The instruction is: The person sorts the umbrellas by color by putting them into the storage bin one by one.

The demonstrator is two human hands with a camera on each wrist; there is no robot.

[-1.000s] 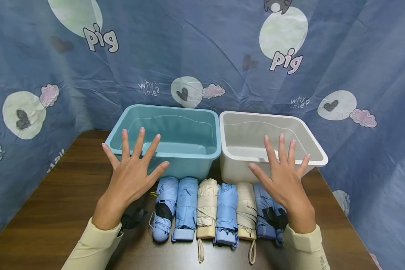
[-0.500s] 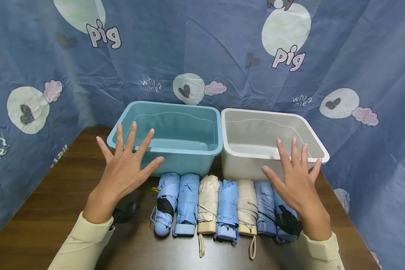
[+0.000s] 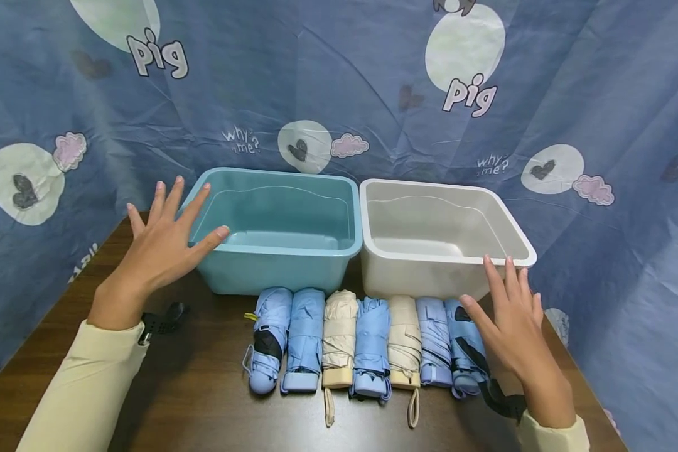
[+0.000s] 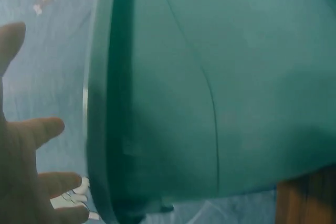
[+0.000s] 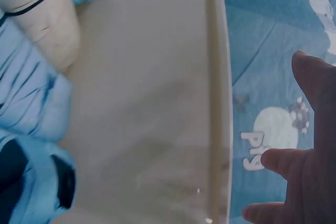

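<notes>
I've got the left hand, on my remote feed, spread and empty near the brown wooden table's left edge, seven rolled-up blue or cream fabric umbrellas side by side halfway across, right hand also spread, empty, near the right edge, so imo grip one mid-body from straight above.
</notes>
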